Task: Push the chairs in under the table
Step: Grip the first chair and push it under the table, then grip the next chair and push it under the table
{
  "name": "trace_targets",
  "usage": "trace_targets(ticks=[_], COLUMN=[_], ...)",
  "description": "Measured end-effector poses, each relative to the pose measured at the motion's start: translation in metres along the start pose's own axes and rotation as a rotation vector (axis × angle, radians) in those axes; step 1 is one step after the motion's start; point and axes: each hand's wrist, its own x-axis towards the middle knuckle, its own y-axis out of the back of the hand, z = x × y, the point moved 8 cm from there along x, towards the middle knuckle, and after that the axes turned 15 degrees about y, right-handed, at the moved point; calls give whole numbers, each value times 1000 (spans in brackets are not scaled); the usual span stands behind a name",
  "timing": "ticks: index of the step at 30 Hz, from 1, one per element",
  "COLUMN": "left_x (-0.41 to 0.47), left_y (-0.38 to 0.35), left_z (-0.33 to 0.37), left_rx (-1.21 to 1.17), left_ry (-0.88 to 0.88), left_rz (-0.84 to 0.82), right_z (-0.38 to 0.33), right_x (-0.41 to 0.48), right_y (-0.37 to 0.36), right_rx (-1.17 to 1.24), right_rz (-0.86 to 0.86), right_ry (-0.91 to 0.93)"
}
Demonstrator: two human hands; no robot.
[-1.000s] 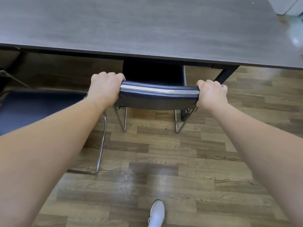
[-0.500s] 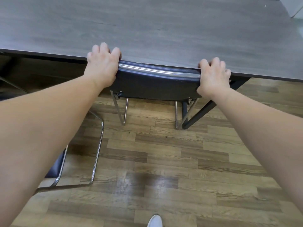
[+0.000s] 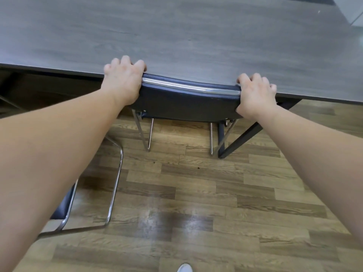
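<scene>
Black chair (image 3: 186, 103) pushed in, backrest top against grey table (image 3: 176, 36) edge, seat hidden beneath. Left hand (image 3: 122, 81) and right hand (image 3: 255, 95) curled tight around backrest's ends. Second chair (image 3: 64, 205) left of it, out on wood floor (image 3: 196, 193).

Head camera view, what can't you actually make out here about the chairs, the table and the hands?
- Seat of the black chair: hidden under the table.
- Fingertips of the left hand and right hand: curled over the far side of the backrest.
- Second chair: mostly covered by the left forearm, only frame and a seat corner show.
- Table: cut off by the frame edges, only one leg visible.
- White shoe: cropped by the bottom edge.
</scene>
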Motion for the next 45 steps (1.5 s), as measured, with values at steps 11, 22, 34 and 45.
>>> trace_targets(ticks=[11, 22, 34, 45], left_x=[-48, -97, -157, -256], left_y=[34, 102, 167, 193], left_z=[-16, -175, -387, -546], left_rx=[-201, -421, -474, -525], left_ry=[73, 90, 100, 139], left_rz=[-153, -283, -309, -274], right_z=[-55, -264, -465, -581], right_x=[-20, -55, -106, -211], right_y=[53, 149, 226, 234], right_rx=[197, 570, 664, 714], right_rz=[-144, -40, 49, 86], right_ry=[-23, -21, -18, -50])
